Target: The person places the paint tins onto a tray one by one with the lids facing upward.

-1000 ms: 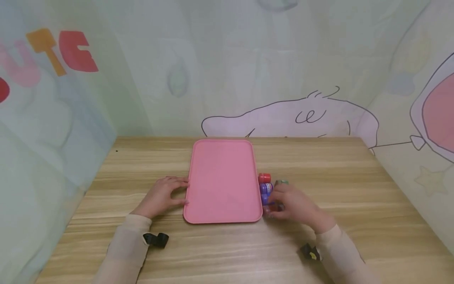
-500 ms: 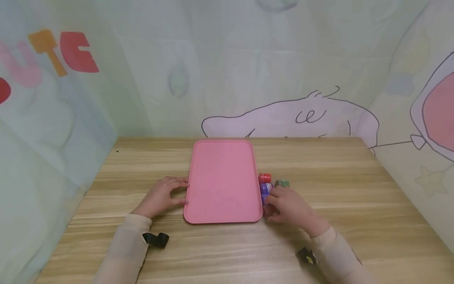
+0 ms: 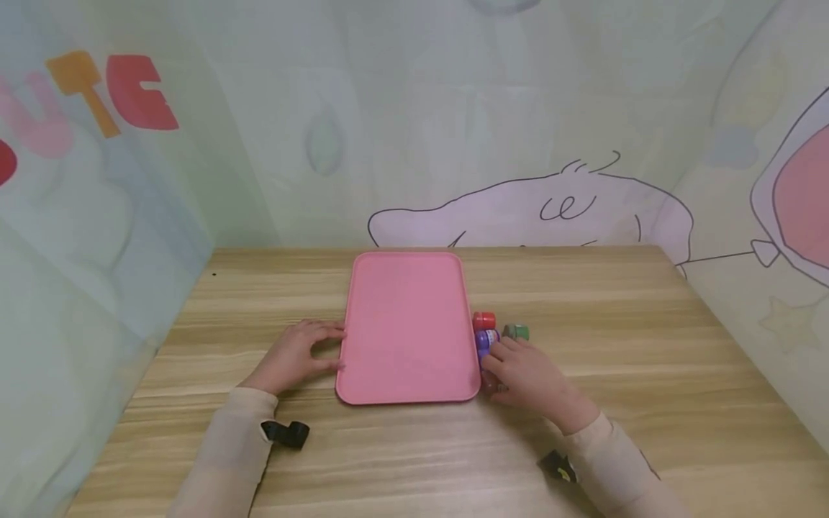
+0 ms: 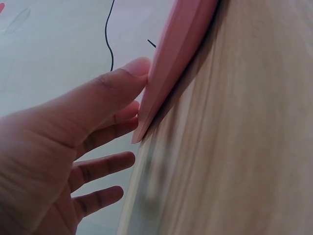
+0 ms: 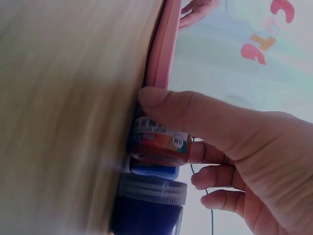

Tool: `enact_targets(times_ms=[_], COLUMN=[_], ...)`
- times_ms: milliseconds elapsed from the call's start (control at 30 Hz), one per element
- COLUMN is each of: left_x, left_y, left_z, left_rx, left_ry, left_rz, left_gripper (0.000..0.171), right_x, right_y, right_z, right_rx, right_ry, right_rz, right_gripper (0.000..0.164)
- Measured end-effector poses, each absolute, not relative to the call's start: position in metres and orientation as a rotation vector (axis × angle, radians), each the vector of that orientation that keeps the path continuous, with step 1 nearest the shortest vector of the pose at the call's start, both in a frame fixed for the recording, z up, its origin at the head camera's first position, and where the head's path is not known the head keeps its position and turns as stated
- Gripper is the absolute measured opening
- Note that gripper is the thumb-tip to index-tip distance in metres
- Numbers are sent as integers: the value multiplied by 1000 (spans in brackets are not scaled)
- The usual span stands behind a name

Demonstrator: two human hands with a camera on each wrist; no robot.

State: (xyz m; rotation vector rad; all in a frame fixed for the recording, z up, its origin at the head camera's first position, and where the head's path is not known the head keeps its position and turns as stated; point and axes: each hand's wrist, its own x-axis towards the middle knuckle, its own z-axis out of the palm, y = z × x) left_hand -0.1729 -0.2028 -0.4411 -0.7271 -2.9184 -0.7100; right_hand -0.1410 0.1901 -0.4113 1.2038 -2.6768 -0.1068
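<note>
A pink tray (image 3: 408, 327) lies on the wooden table. My left hand (image 3: 294, 360) touches its left rim with thumb and fingertips, the fingers spread. Against the right rim, my right hand (image 3: 531, 378) pinches a small reddish-brown paint jar (image 5: 161, 142) with a printed label; the thumb lies across it and the fingers are behind. Beyond it in the head view come a purple jar (image 3: 487, 338) and a red jar (image 3: 484, 321), lined up along the rim. A green jar (image 3: 517, 332) stands just beyond the right knuckles.
In the right wrist view a dark blue jar (image 5: 146, 210) with a clear lid sits close below the held one, and a bright blue part (image 5: 155, 170) shows between them. Bare wood (image 3: 622, 324) stretches to the right. A printed cloth (image 3: 414, 129) hangs behind the table.
My right hand has shifted slightly left and nearer the tray with the reddish-brown jar, uncovering more of the green jar. The left hand stays at the rim.
</note>
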Motion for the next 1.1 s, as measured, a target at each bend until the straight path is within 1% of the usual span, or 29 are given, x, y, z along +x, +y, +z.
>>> enact_targets(times_ms=[467,767,1100], left_x=[-174,-172,-173], left_y=[-203,-203,-203], left_z=[-440,-441,-442], left_rx=[-746,-724,-714], left_ry=[-2905,-2921,-2925], left_rz=[-724,-735,-764], left_gripper=[50,51,51], right_x=[-141,-140,-139], right_y=[188,190,194], right_z=[-415,-412,-402], right_rx=[1183,1147,1096], right_ry=[-2640,-2689,-2757], right_rz=[-123,-16,108], right_gripper=[32,28,30])
